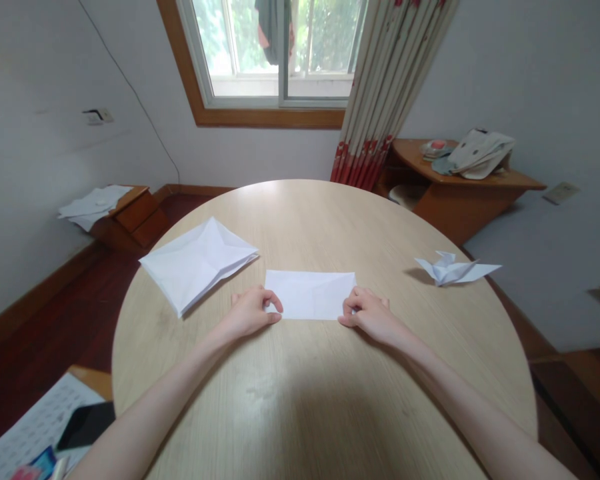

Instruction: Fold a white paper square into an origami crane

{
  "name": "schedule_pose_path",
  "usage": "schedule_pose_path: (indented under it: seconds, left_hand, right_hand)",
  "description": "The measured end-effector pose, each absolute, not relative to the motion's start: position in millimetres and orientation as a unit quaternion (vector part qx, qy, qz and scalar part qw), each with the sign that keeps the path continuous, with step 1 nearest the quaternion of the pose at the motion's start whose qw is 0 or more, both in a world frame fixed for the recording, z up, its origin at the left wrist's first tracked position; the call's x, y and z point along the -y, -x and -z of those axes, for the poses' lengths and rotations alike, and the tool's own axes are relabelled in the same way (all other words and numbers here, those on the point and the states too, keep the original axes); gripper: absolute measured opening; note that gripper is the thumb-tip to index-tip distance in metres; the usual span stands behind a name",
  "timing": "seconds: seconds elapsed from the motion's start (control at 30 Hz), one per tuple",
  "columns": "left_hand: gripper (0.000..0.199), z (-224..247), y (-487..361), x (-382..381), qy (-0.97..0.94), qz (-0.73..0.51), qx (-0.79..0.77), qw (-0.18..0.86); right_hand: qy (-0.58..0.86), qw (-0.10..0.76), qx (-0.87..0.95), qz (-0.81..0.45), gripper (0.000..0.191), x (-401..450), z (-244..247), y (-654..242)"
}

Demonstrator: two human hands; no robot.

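A folded sheet of white paper (310, 295) lies as a wide rectangle at the middle of the round table (300, 373). At its left end, my left hand (253, 310) has thumb and fingers closed on the lower corner. My right hand (367, 310) pinches the opposite end in the same way. Left of my left hand rests a stack of creased white paper sheets (195, 263), slightly lifted by their folds. Off to the right stands a folded paper crane (453, 270) with its wings spread.
A low wooden cabinet (135, 213) with papers on top stands at left. On the wooden corner desk (460, 193) at right lies a white bag (483, 153). A black phone (87, 425) rests on a printed sheet at lower left. A patterned curtain (390, 87) hangs beside the window.
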State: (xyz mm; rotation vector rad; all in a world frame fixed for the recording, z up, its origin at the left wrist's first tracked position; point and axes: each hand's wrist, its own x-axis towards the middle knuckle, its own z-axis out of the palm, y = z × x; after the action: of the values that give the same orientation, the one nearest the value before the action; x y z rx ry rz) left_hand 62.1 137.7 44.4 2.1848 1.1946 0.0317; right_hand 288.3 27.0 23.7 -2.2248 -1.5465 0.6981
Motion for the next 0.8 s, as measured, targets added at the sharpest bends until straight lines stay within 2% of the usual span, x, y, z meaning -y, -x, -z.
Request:
schedule_pose_path:
  seconds: [0.37,0.8]
  left_hand:
    - [0.023,-35,-41,-168,-0.827,-0.017,-0.407,0.387]
    - [0.026,-27,-39,-179,-0.817,-0.011,-0.398,0.417]
  right_hand:
    - [0.79,0.123,0.538,-0.267,0.017,-26,-31,-300]
    - [0.798,0.092,0.516,-0.299,0.024,-22,-36,-315]
